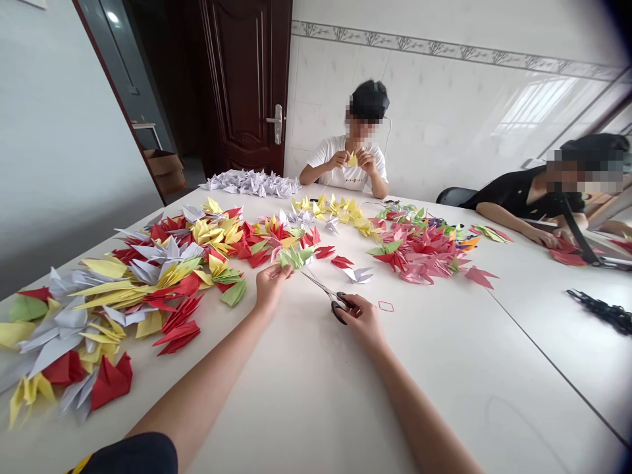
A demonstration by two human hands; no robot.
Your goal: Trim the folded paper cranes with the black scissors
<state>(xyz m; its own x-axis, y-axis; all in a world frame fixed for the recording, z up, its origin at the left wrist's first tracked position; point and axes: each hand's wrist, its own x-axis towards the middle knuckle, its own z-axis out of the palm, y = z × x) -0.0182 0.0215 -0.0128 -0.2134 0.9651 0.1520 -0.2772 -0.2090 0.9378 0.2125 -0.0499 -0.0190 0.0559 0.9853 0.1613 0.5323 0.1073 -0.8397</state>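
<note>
My left hand [271, 284] is closed at the edge of a light green folded-paper piece [296, 257], pinching it between the fingertips. A pair of scissors with black handles [338, 307] is in my right hand [366, 324], whose fingers are in the loops. The scissor blades [316, 282] point up and left, their tips close by the green piece; I cannot tell if they touch it. Beside my left hand lies a large heap of folded-paper pieces [172, 257] in red, yellow, white and green. A white folded piece [359, 274] rests just beyond the scissors.
Pink and red folded pieces [424, 250] lie right of centre, white ones [254, 183] at the far left. Across the white table [296, 395], a person [351, 158] holds a yellow folded piece. Another person [538, 197] leans in at right, near a black cord bundle [600, 309].
</note>
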